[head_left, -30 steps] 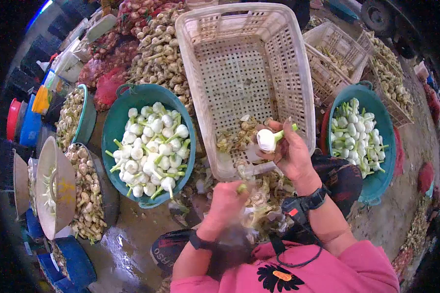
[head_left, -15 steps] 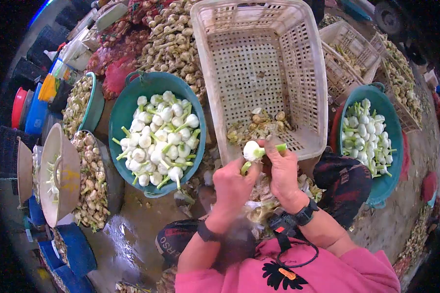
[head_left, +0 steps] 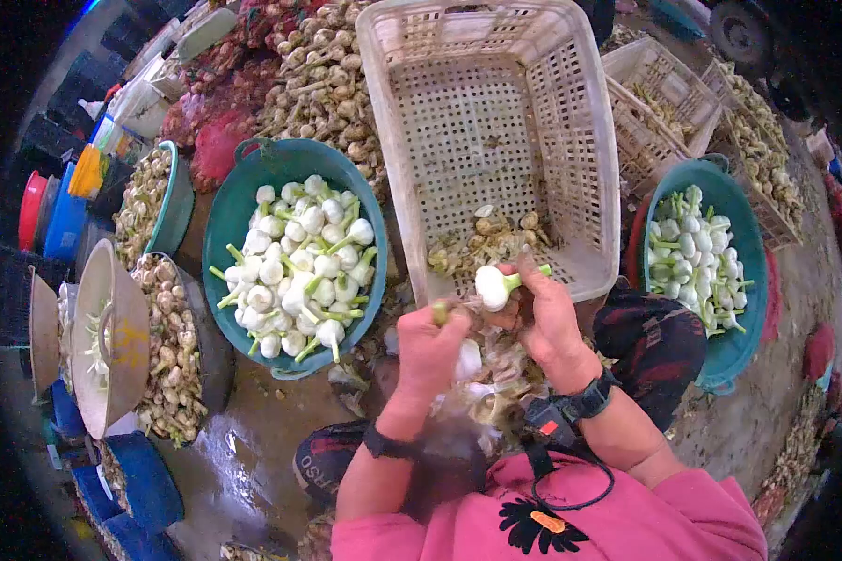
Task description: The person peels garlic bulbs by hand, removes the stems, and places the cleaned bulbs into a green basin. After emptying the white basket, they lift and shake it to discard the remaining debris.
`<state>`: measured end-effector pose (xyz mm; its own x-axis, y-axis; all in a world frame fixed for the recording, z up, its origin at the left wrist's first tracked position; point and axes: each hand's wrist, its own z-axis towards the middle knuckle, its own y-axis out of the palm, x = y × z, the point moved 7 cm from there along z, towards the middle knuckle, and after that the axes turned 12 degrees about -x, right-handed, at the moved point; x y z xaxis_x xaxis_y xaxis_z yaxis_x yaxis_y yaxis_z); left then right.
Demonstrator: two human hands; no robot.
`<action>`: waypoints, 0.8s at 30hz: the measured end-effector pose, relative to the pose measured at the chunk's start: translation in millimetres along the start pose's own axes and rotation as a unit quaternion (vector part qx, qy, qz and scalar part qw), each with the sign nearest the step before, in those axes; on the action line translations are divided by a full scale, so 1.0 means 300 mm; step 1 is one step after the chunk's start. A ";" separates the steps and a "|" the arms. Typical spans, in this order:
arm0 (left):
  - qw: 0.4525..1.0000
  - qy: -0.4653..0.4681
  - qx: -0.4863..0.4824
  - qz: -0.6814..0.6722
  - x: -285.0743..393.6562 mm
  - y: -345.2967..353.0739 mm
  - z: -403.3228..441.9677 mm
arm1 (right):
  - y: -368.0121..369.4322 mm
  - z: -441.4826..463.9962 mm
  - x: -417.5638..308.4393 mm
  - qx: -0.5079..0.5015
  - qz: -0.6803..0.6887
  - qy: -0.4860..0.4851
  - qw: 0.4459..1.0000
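Right hand (head_left: 544, 318) clamped on green-stemmed, round white garlic bulb (head_left: 491, 288)
Left hand (head_left: 428, 346), at bulb's 8 o'clock: fingers closed together on small greenish piece (head_left: 441, 313), mostly hidden

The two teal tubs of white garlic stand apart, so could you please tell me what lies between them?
Between them, the head view shows a pale crate holding garlic scraps, the left hand, and the right hand with a garlic bulb.
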<state>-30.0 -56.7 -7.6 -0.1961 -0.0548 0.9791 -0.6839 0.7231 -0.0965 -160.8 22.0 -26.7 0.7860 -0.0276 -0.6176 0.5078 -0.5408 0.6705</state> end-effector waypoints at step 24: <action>0.856 0.014 -0.096 -0.508 -0.020 0.126 -0.010 | 0.107 -0.129 -0.207 -0.102 -0.597 -0.093 0.790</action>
<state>-52.7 -27.0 -16.6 0.4501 -0.7081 0.5441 -0.3620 0.4123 0.8361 -179.7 39.0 49.1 -0.3530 0.2670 -0.8967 0.9092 -0.1285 -0.3961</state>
